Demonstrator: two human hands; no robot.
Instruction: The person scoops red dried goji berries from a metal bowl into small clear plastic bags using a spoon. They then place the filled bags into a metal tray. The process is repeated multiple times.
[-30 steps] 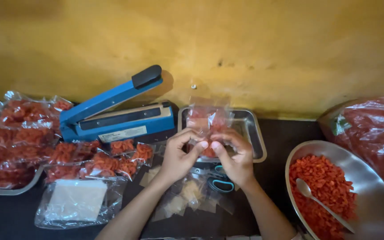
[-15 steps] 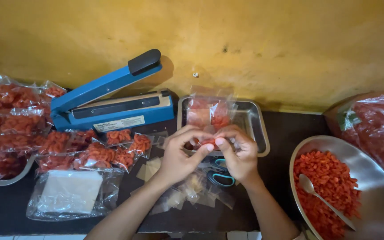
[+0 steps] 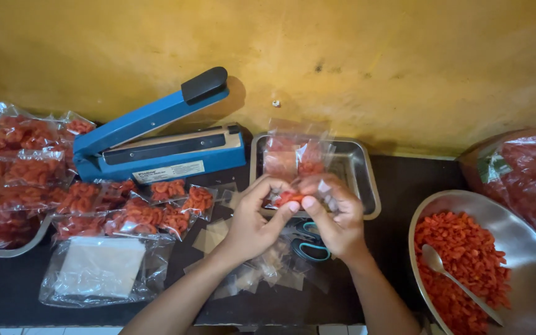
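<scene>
Your left hand (image 3: 252, 223) and right hand (image 3: 336, 217) both pinch one small clear pouch (image 3: 296, 162) of orange snacks — fingertips clenched on its lower edge. It hangs above the steel tray (image 3: 361, 180), beside the blue sealer (image 3: 156, 146).

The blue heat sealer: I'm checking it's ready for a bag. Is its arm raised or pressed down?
Raised: the blue heat sealer has its arm angled up off the base.

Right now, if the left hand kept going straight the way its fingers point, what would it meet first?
The left hand points up and right at the small clear plastic packet of orange-red pieces it already pinches with the right hand. Beyond that likely comes the rectangular steel tray; depth is unclear.
</scene>
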